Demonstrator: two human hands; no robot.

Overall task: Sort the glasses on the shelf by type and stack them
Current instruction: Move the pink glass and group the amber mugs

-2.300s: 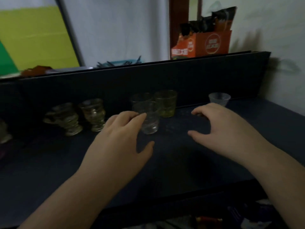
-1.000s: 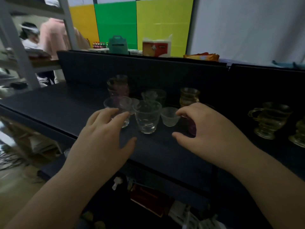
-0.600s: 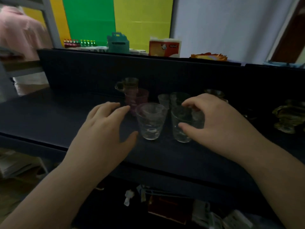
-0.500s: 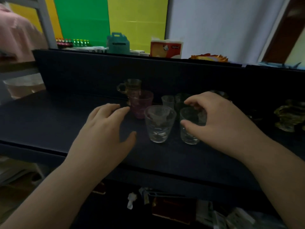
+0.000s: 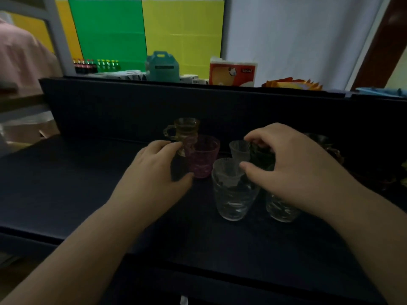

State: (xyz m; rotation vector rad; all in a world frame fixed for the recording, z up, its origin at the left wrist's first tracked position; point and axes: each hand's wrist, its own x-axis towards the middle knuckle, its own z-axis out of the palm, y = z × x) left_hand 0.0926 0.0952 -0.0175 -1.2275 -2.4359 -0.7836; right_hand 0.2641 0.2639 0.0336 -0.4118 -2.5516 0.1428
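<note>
Since half a second ago, the right hand [image 5: 293, 166] has slid forward over the second clear tumbler [image 5: 282, 208], and the left hand [image 5: 154, 172] has reached the pink glass [image 5: 201, 156]. That suggests both are about to be lifted for sorting, though nothing is stacked yet.

Head view, taking the near clear tumbler [image 5: 234, 190] as landmark: the pink glass stands just behind-left of it, with the left fingers and thumb curved beside it, apparently closing on it; firm contact cannot be confirmed. An amber handled mug [image 5: 184, 130] sits further behind-left. A small frosted cup [image 5: 240, 150] stands just behind. The second tumbler, just right, has its rim hidden under the right hand, whose fingers curl downward; whether they grip it cannot be told. Dark glasses beyond are barely readable on the dark shelf [image 5: 66, 183].
</note>
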